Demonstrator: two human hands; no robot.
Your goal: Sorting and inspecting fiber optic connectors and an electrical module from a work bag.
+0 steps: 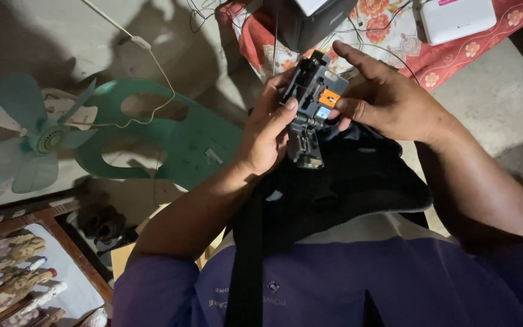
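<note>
At the far left, a pale teal fan lies on its side on the concrete floor, its blades spread around a round hub. Just beside it sits the fan's green base, a flat curved piece with a thin white cord trailing over it. Below these, in the lower left corner, a framed picture lies flat with a wooden edge, and a dark bundle rests near it.

Toward the middle, the left hand grips a small black device from its left side, the thumb pressed on the front face and the fingers curled round the back. The device is a blocky tool with an orange tab and a small blue patch, held upright in the air in front of the person's chest, above a black bag that hangs from a black strap over a purple shirt.

To the right, the right hand holds the same device from the other side; its thumb touches the area just by the orange tab, while the index finger arches over the top and the other fingers fold behind.

Beyond the hands, a red floral cloth covers a counter, carrying a dark box and a white flat box at the upper right.
</note>
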